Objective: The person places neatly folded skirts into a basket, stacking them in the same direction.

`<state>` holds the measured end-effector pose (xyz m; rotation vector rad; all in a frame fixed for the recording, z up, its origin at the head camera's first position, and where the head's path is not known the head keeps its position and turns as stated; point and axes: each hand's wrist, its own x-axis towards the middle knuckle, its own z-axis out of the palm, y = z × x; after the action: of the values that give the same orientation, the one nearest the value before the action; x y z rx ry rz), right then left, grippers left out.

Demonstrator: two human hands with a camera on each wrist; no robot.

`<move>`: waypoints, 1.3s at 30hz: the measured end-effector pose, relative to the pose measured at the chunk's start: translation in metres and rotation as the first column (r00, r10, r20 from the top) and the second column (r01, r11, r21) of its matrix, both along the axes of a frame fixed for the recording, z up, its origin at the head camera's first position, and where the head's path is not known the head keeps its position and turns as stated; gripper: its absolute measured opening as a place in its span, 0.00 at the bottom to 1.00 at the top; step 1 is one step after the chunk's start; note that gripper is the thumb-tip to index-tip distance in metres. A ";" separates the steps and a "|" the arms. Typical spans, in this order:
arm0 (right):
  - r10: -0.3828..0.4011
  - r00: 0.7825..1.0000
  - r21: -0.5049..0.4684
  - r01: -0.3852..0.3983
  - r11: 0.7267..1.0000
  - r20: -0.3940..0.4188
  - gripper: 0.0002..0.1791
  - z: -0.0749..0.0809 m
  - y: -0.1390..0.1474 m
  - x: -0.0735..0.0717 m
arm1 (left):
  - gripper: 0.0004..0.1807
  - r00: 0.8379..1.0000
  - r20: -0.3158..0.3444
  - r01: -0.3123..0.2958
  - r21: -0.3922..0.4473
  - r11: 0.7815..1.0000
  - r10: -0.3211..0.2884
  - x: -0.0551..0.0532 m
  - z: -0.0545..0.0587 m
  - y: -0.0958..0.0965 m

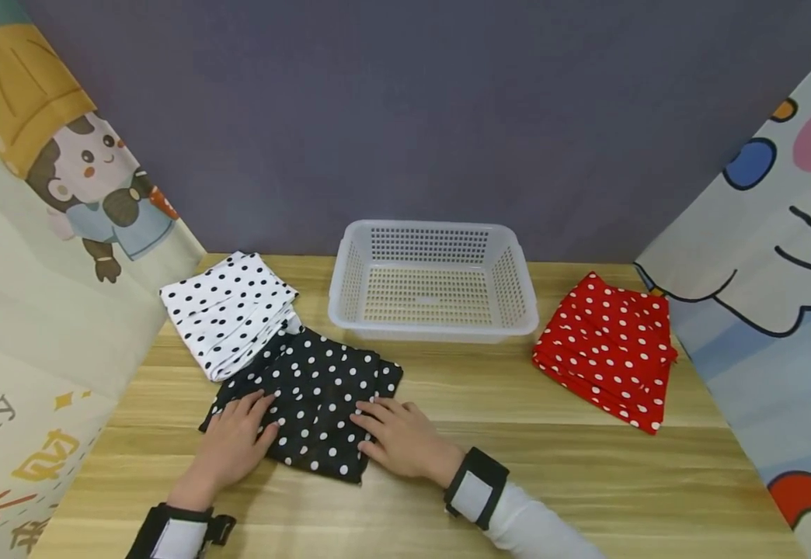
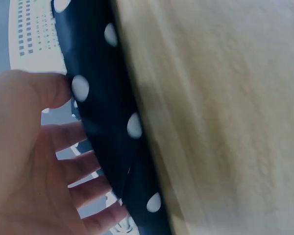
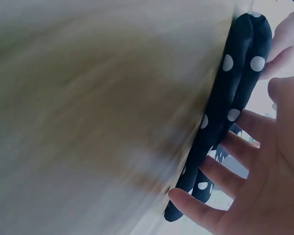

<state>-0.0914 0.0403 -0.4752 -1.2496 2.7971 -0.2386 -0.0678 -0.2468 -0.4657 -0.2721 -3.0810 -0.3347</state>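
the left hand [image 1: 238, 439] and the right hand [image 1: 402, 439] each rest with fingers apart and extended; neither is clamped on anything. fingertips of both touch the folded black cloth with white polka dots [image 1: 315, 396].

caution: the layers of the black cloth could slide out of line, most likely if one hand pushes or pulls harder than the other. creases could be fixed into the fold if the surface is pressed before it is smoothed; wrinkles already show across the top. a sideways shift to the left could also drag the folded white cloth with black polka dots [image 1: 231, 310], because the two cloths meet at the black cloth's upper left side. which of them overlaps the other cannot be told with certainty.

position: the black cloth lies flat on the light wood-grain table [image 1: 587, 473], between the two hands and extending beyond their fingertips. the left hand covers part of its left side; the right hand meets its right edge. both wrist views show its rounded, folded edge at the fingers.

beyond the black cloth stands a white rectangular perforated plastic basket [image 1: 429, 332], holding nothing. well to the right of the right hand lies a folded red cloth with white polka dots [image 1: 608, 349].
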 end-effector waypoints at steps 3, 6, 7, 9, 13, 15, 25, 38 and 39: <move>-0.022 1.000 -0.005 0.022 1.000 0.014 0.27 0.001 0.006 -0.001 | 0.25 1.000 0.007 0.026 0.026 0.999 -0.027 0.000 0.002 0.003; -0.055 0.998 -0.008 0.056 0.998 0.043 0.27 0.002 0.013 -0.001 | 0.25 0.998 0.004 0.058 0.038 0.998 -0.058 0.001 0.004 0.006; -0.066 0.996 -0.010 0.067 0.998 0.052 0.27 0.002 0.015 -0.001 | 0.25 0.998 -0.003 0.070 0.039 0.997 -0.070 0.001 0.004 0.007; -0.087 0.994 -0.011 0.088 0.996 0.067 0.27 0.003 0.019 0.000 | 0.24 0.996 -0.020 0.093 0.042 0.995 -0.092 0.003 0.005 0.010; -0.117 0.990 -0.031 0.120 0.992 0.082 0.26 0.002 0.026 0.001 | 0.23 0.992 -0.032 0.123 0.054 0.991 -0.121 0.005 0.005 0.016; -0.129 0.988 -0.048 0.134 0.990 0.087 0.26 0.002 0.029 0.002 | 0.23 0.990 -0.033 0.135 0.062 0.989 -0.134 0.007 0.005 0.020; -0.172 0.981 -0.125 0.183 0.975 0.090 0.22 0.003 0.054 0.005 | 0.24 0.979 -0.019 0.202 0.099 0.974 -0.201 0.012 0.007 0.039; -0.279 0.955 -0.154 0.292 0.944 0.100 0.21 0.003 0.093 0.009 | 0.25 0.957 0.035 0.280 0.128 0.951 -0.287 0.012 0.004 0.072; -0.287 0.953 -0.154 0.299 0.942 0.099 0.22 0.003 0.095 0.009 | 0.26 0.956 0.035 0.283 0.130 0.950 -0.290 0.011 0.005 0.074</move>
<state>-0.0824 0.1353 -0.4725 -0.8199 2.9379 -0.5366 -0.0566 -0.1728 -0.4609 -0.7211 -3.0533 -0.5482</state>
